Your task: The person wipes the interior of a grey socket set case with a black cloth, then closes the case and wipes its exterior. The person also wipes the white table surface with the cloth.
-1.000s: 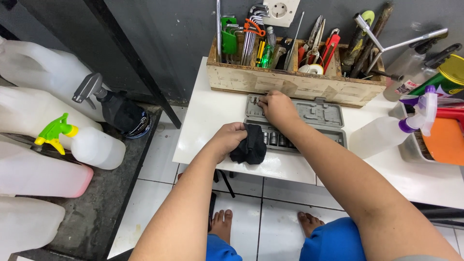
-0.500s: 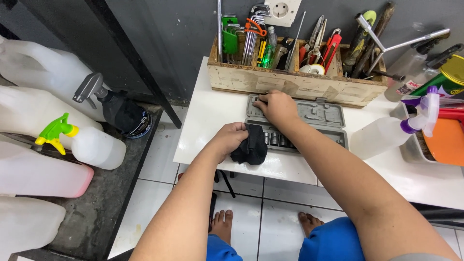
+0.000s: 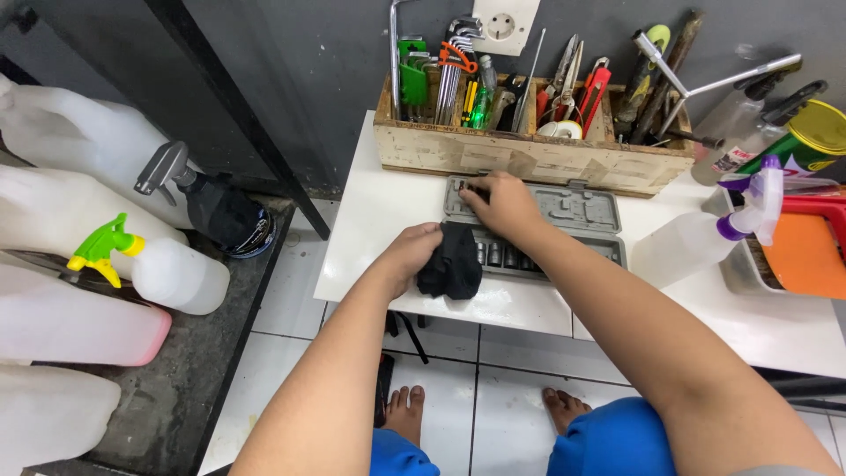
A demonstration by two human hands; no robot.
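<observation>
A person's left hand (image 3: 407, 254) is closed around a black cloth (image 3: 451, 263) at the near left corner of an open grey socket set case (image 3: 577, 211) on a white table (image 3: 370, 220). The right hand (image 3: 504, 204) rests on the case's far left part, fingers curled over a slot; whether they pinch anything cannot be told. A wooden tool box (image 3: 529, 159) stands just beyond the case, a purple-capped spray bottle (image 3: 696, 238) to its right, and white jugs (image 3: 53, 141) well off to the left.
</observation>
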